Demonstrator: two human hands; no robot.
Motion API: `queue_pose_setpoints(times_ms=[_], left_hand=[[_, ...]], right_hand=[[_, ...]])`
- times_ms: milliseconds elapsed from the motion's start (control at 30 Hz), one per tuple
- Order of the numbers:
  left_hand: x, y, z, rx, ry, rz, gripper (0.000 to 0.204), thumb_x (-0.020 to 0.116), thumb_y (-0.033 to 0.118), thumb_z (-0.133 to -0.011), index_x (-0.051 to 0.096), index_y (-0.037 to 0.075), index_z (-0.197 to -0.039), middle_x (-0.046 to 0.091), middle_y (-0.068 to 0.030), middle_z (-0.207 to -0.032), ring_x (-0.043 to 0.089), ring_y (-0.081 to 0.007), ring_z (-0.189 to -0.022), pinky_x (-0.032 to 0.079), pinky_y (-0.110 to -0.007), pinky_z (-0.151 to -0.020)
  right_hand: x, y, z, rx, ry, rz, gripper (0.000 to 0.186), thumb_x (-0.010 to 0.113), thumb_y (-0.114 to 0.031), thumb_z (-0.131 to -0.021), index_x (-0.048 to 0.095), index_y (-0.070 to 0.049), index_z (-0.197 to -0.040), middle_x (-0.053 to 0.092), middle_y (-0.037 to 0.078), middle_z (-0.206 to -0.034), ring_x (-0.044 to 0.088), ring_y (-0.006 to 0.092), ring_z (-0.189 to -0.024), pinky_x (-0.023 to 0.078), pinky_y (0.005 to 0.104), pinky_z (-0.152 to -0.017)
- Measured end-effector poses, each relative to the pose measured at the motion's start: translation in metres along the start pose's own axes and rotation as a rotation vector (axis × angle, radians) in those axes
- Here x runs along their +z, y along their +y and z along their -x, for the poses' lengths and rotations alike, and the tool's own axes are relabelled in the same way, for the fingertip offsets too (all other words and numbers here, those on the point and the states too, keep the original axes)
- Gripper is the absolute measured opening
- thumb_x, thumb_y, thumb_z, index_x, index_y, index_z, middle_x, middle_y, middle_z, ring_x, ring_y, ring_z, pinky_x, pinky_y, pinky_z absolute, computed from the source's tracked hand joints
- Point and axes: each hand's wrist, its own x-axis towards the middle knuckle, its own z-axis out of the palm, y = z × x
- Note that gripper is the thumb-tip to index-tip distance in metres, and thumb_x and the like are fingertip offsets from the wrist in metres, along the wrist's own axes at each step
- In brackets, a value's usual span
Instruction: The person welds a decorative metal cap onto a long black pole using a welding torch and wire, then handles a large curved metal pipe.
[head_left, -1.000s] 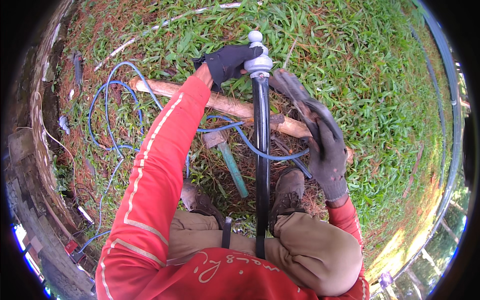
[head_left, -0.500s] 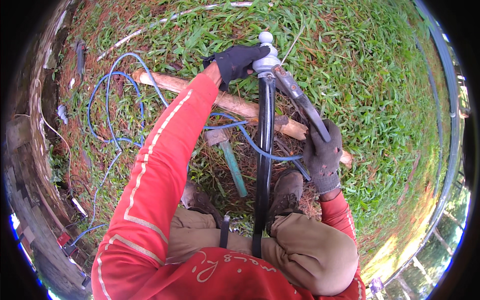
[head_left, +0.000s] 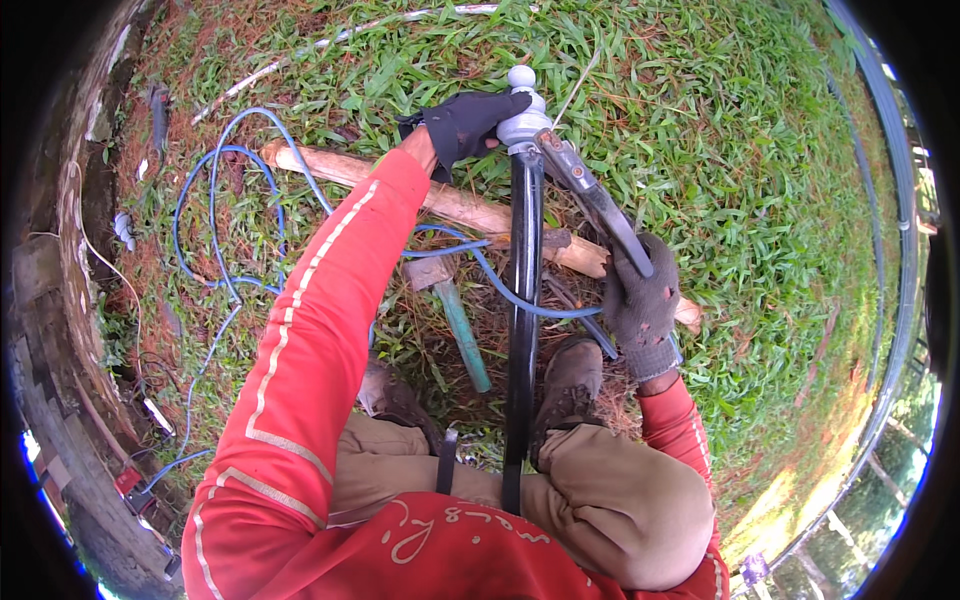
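Gripping finial (head_left: 530, 124) with left hand (head_left: 470, 126), tool (head_left: 603, 208) with right hand (head_left: 644, 303)

left arm (head_left: 310, 300): red-sleeved, stretched far forward, nearly straight | left wrist (head_left: 419, 149): bare | left hand (head_left: 472, 125): black-gloved, pointing rightward, fingers curled in grip | right forearm (head_left: 676, 428): red-sleeved, angled forward | right wrist (head_left: 659, 384): bare strip | right hand (head_left: 640, 300): grey-gloved, nearer the torso, gripping

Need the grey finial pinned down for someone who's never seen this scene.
Start with the glossy black pole running up the middle of the picture, between the boots. At its far end, the gloved left hand grips the grey finial. Unlike the plain, dark pole, it is pale and bulging, topped by a small ball.
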Motion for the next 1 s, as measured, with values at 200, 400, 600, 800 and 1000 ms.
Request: queue_pose_setpoints(times_ms=[200, 400, 600, 800, 1000], left_hand=[[0.022, 0.011, 0.020, 0.121, -0.002, 0.078, 0.036, 0.070, 0.038, -0.114, 0.073, 0.010, -0.137, 0.074, 0.0048, -0.105, 0.056, -0.0053, -0.078, 0.042, -0.024, -0.063], [-0.003, 0.022, 0.028, -0.005, 0.081, -0.222, 0.039, 0.071, 0.040, -0.113, 0.075, 0.011, -0.138, 0.072, 0.0059, -0.106, 0.054, -0.0042, -0.083, 0.042, -0.024, -0.068], [0.001, 0.018, 0.019, 0.031, 0.079, -0.154, 0.039, 0.071, 0.046, -0.112, 0.078, 0.014, -0.132, 0.071, 0.0064, -0.101, 0.051, -0.0054, -0.081, 0.042, -0.026, -0.070], [-0.003, 0.017, 0.019, 0.034, 0.096, -0.239, 0.041, 0.074, 0.050, -0.109, 0.080, 0.014, -0.126, 0.070, 0.0067, -0.098, 0.051, -0.0047, -0.079, 0.042, -0.026, -0.069], [0.014, 0.032, 0.033, -0.023, 0.110, -0.333, 0.044, 0.077, 0.058, -0.105, 0.082, 0.016, -0.116, 0.066, 0.0074, -0.087, 0.049, -0.0046, -0.073, 0.040, -0.025, -0.065]], right_hand=[[-0.013, -0.006, -0.005, 0.066, -0.058, -0.036, 0.036, 0.079, -0.006, -0.088, 0.083, -0.008, -0.123, 0.070, 0.024, -0.130, 0.070, 0.0445, -0.114, 0.059, 0.0518, -0.097], [-0.017, -0.006, 0.024, 0.208, 0.110, -0.357, 0.060, 0.084, -0.011, -0.097, 0.064, 0.007, -0.150, 0.069, 0.029, -0.147, 0.068, 0.0408, -0.136, 0.055, 0.0446, -0.112], [-0.021, 0.004, 0.058, 0.427, 0.121, -0.495, 0.071, 0.094, -0.018, -0.091, 0.065, 0.009, -0.150, 0.076, 0.024, -0.134, 0.074, 0.0272, -0.115, 0.058, 0.0381, -0.101], [-0.044, -0.016, 0.047, 0.357, 0.123, -0.602, 0.073, 0.084, -0.024, -0.100, 0.056, 0.009, -0.158, 0.080, 0.021, -0.114, 0.076, 0.0217, -0.090, 0.061, 0.0356, -0.082], [-0.052, -0.013, 0.057, 0.401, -0.051, -0.444, 0.070, 0.078, -0.030, -0.103, 0.055, 0.009, -0.156, 0.077, 0.021, -0.102, 0.077, 0.0308, -0.084, 0.061, 0.0401, -0.079]])
